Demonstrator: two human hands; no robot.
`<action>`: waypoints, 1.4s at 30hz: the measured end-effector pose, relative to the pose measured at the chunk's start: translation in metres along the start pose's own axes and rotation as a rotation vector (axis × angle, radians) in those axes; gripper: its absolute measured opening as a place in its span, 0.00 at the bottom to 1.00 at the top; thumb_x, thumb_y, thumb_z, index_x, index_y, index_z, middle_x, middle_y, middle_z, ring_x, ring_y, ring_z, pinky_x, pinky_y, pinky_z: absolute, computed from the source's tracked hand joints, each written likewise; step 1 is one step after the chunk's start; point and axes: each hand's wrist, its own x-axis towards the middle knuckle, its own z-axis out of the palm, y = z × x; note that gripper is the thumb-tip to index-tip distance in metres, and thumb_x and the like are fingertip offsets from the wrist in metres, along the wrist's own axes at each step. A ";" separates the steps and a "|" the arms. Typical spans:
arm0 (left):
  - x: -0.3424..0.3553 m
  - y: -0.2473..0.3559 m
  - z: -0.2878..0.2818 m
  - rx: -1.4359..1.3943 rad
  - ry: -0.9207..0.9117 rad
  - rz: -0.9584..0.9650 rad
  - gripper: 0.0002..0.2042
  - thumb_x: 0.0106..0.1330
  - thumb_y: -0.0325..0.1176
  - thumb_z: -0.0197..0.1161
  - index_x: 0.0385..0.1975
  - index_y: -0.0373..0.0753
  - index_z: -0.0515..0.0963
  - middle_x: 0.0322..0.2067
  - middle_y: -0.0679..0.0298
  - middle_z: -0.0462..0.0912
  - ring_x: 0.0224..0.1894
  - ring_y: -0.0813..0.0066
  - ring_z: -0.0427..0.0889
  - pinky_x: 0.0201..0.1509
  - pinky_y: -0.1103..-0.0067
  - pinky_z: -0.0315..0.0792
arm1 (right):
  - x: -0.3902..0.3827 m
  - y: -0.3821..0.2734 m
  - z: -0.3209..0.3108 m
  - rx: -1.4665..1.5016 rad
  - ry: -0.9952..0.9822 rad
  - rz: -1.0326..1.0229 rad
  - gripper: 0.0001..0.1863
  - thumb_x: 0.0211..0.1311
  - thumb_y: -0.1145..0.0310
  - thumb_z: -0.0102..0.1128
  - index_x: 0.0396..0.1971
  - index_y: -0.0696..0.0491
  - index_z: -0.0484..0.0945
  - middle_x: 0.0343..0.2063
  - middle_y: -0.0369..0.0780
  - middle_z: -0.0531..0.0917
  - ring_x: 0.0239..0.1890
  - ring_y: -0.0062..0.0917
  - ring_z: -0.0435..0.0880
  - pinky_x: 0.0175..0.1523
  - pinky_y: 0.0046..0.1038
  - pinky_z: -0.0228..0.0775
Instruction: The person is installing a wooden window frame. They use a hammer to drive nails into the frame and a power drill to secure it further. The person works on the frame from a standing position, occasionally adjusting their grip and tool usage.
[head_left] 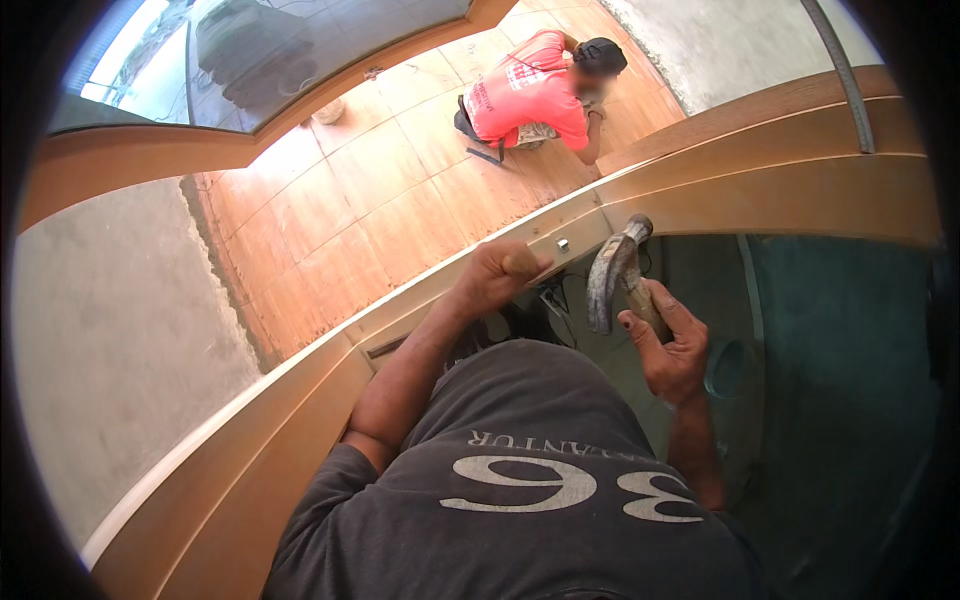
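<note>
Along the long tan wooden frame (240, 465): part-done work, hammer in your right hand

Just beyond the fingers of your left hand (497, 277), a small, square, silvery metal piece (562, 245) sits against the wood. It looks to be in place, so some of the work is probably done. Whether it lies flush, or is fixed at all, you cannot tell from this angle. Your worn claw hammer (628, 268), with its grey steel head and pale wooden handle, is in your grip rather than set down, so some striking or prying is likely left. Its head is close to the metal piece but apart from it, and nothing shows it touching the frame.

Your left forearm slants up and to the right from the elbow, bringing that hand to the frame's edge. Its fingers curl inward, bunched close together; whether they pinch anything small is hidden from you. Your right hand (680, 345) is to the right of your body, its wrist below it and its forearm nearly upright. Its fingers wrap narrowly around the handle, the thumb on the near side, and the hammer's head rises above them, tilted to the left, its curved claw pointing downward.
</note>
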 end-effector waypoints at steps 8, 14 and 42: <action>0.028 -0.026 0.010 0.041 0.017 0.398 0.15 0.73 0.35 0.65 0.23 0.39 0.74 0.16 0.67 0.67 0.21 0.78 0.68 0.28 0.73 0.64 | 0.011 0.006 -0.019 -0.089 -0.010 -0.070 0.22 0.61 0.76 0.73 0.54 0.63 0.80 0.35 0.46 0.86 0.36 0.24 0.85 0.42 0.27 0.78; 0.022 -0.028 -0.007 -0.068 0.262 -0.260 0.13 0.74 0.34 0.63 0.25 0.38 0.77 0.22 0.69 0.76 0.25 0.78 0.74 0.32 0.75 0.71 | 0.006 0.015 -0.009 -0.039 0.050 -0.110 0.22 0.61 0.75 0.73 0.55 0.63 0.80 0.34 0.45 0.86 0.35 0.24 0.84 0.40 0.27 0.77; 0.016 -0.016 -0.011 -0.280 0.126 -0.085 0.15 0.74 0.35 0.66 0.23 0.40 0.77 0.21 0.73 0.74 0.27 0.84 0.72 0.33 0.79 0.67 | 0.003 0.017 -0.011 -0.027 0.010 -0.042 0.22 0.61 0.74 0.73 0.55 0.62 0.80 0.34 0.44 0.86 0.33 0.24 0.84 0.39 0.27 0.77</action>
